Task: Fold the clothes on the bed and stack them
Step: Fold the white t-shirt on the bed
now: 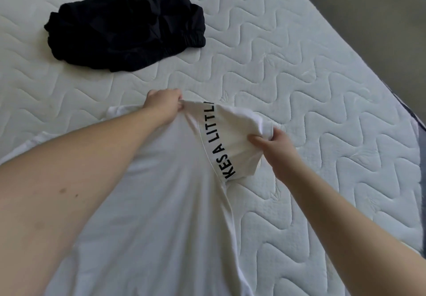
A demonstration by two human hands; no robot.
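- On the bed (299,70), just in front of us and on the near side of the black heap (129,23), we have the white T-shirt (161,203) spread out, printed side mostly down, with one part turned over so black lettering shows.
- Our left hand (162,104) has its fingers curled tight, pinching the shirt's edge at the end nearest the black heap.
- Our right hand (274,148) pinches the turned-over flap between thumb and fingers, further from the black heap and off to its right.
- We judge the first fold of this shirt is only in progress: the flap is lifted, not laid flat, and the body below is uncreased.
- The black heap lies crumpled and untouched, well apart from the shirt, so that clothing is not yet folded.
- We see no finished stack anywhere near the black heap; by our reckoning most of the task remains, namely finishing this shirt, folding the dark clothing, then stacking.
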